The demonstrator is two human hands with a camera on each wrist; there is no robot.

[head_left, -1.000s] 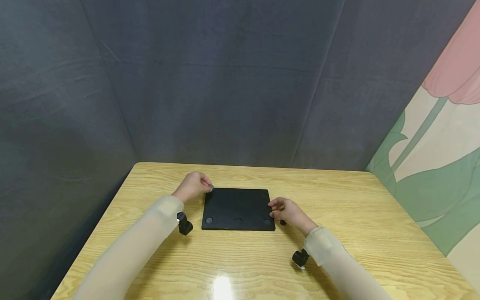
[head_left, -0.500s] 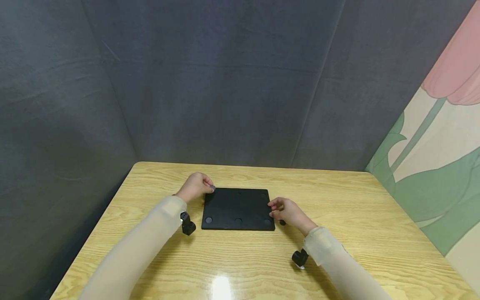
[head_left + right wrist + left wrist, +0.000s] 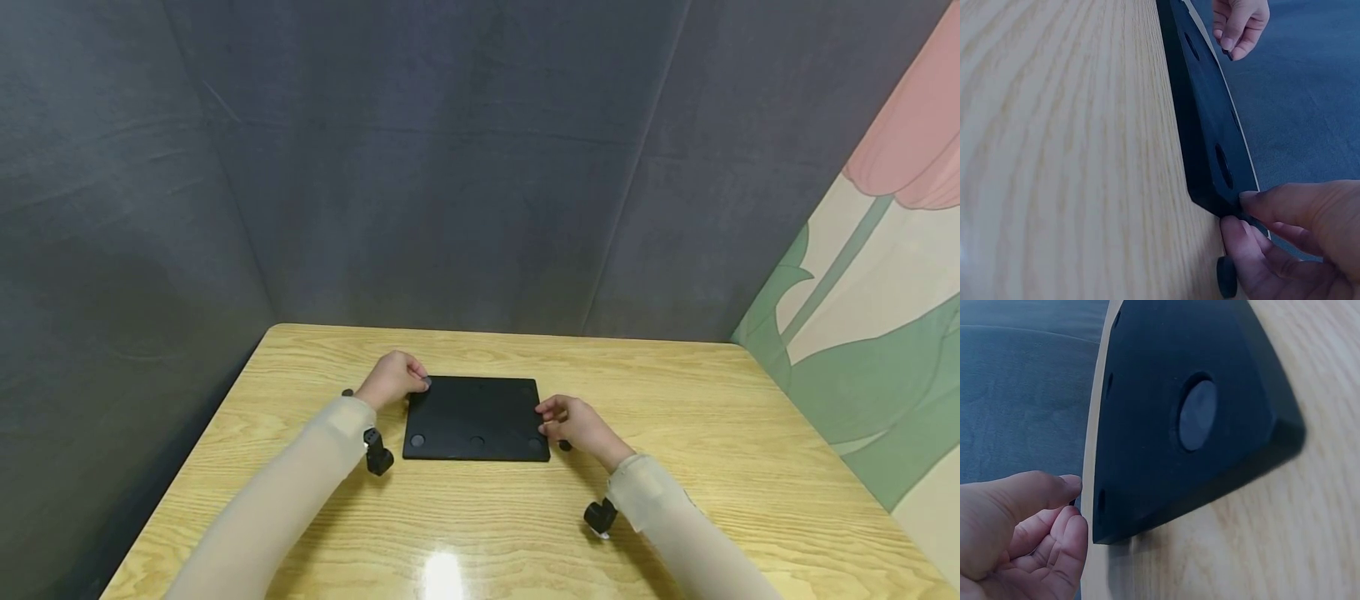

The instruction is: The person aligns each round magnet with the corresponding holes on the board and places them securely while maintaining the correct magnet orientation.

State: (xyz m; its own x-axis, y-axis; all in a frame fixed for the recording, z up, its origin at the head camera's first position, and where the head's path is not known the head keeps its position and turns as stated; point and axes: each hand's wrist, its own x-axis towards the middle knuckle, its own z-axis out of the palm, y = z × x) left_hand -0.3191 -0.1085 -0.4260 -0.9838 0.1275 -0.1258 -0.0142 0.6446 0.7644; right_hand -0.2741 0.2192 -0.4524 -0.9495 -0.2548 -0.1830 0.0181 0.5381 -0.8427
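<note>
A flat black rectangular board [image 3: 472, 412] with round recesses lies on the table. A grey disc [image 3: 1198, 415] sits in its near-left recess. My left hand [image 3: 392, 380] is at the board's far-left corner, pinching a small dark disc [image 3: 427, 383] between thumb and fingers; in the left wrist view the fingers mostly hide it. At the right edge, my right hand [image 3: 576, 423] grips the board, with the thumb [image 3: 1260, 203] at its corner and curled fingers beside the edge. Another dark disc [image 3: 1227, 277] stands on the table by those fingers.
The wood-grain table [image 3: 480, 517] extends around the board. A small dark round object [image 3: 347, 392] shows behind my left wrist. A dark curtain [image 3: 450, 167] hangs behind the table, and a flower-patterned surface [image 3: 885, 333] is at the right.
My left hand has shifted slightly right and nearer with the pinched disc, onto the board's corner. A dark round object has come into sight behind that wrist. The right hand stays put.
</note>
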